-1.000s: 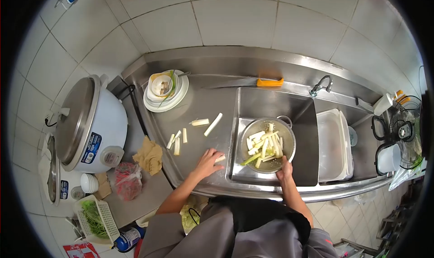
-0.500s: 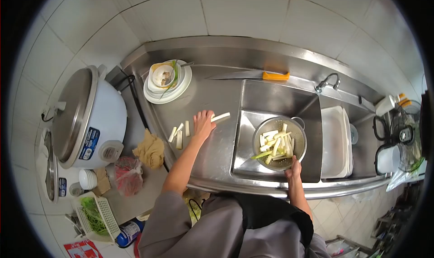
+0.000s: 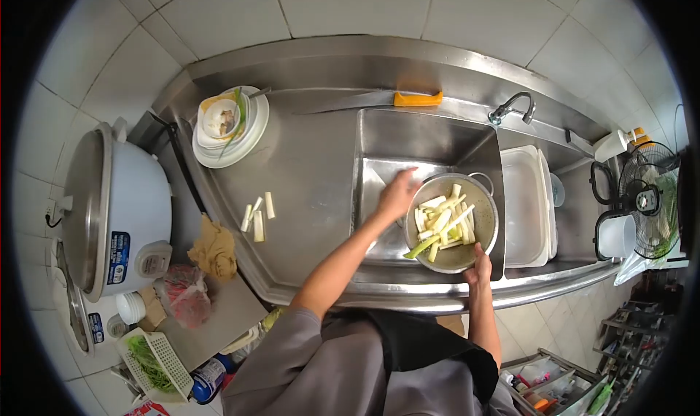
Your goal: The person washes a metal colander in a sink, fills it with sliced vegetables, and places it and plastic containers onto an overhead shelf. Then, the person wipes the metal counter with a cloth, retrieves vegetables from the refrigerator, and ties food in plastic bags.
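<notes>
My right hand [image 3: 477, 266] grips the near rim of a metal colander [image 3: 481, 230] over the sink basin [image 3: 394, 146]. Inside the colander lie many pale cut stalks [image 3: 446, 223], some with green ends. At the colander's left rim is my left hand [image 3: 400, 193], its fingers apart and nothing seen in them. Several short white stalk pieces [image 3: 259, 225] rest on the steel counter [image 3: 306, 161] to the left of the sink.
A knife with an orange handle [image 3: 418, 99] lies behind the sink, near the faucet [image 3: 514, 110]. Stacked plates and bowls [image 3: 251, 128] stand at the back left. White trays [image 3: 525, 204] fill the right basin's left side. A large rice cooker [image 3: 135, 204] stands far left.
My left hand has moved right from the counter to the colander, and the stalks it gathered have left the counter. Fewer pieces lie there. My right hand still holds the colander.
</notes>
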Tool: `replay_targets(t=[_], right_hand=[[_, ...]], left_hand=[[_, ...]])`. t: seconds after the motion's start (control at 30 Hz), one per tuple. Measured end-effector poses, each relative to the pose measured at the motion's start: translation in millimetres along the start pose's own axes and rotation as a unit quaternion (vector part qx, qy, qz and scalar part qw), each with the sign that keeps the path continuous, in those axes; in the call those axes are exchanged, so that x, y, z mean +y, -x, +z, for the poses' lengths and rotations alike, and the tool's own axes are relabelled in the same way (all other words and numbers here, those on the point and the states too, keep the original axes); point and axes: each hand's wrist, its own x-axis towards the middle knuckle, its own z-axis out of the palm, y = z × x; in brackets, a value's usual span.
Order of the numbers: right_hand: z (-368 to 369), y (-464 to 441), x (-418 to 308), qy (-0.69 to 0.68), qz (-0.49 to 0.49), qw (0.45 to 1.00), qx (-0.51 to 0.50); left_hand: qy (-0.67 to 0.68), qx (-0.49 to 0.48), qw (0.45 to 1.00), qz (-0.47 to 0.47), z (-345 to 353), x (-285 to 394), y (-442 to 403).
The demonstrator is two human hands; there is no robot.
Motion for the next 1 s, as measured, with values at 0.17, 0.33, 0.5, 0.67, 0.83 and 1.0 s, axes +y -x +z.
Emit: replay_targets(t=[0.17,0.33,0.5,0.67,0.83,1.0], right_hand=[[-15.5,24.8,-23.1,-0.030,0.019,0.999,0.028],[5.5,44.9,-24.4,0.043,0.015,0.992,0.114],[12.9,39.5,-22.5,0.023,0.014,0.989,0.147],[2.0,41.3,-24.2,0.062,0.025,0.981,0.182],[-3.2,24.0,-24.1,0.096,0.035,0.989,0.110],[-22.6,7.7,-17.7,0.097,0.005,0.993,0.073]], left_hand=[[-0.080,0.074,0.980,-0.168,20.3,-136.4,-58.5],[-0.184,-0.084,0.962,-0.183,107.6,-230.6,-79.5],[-0.413,-0.044,0.909,-0.028,186.8,-320.8,-73.7],[-0.482,-0.161,0.827,-0.240,170.2,-294.6,-48.3],[-0.112,0.035,0.955,-0.274,126.8,-201.2,-44.8],[-0.026,-0.081,0.990,-0.115,28.9,-9.3,-7.3]])
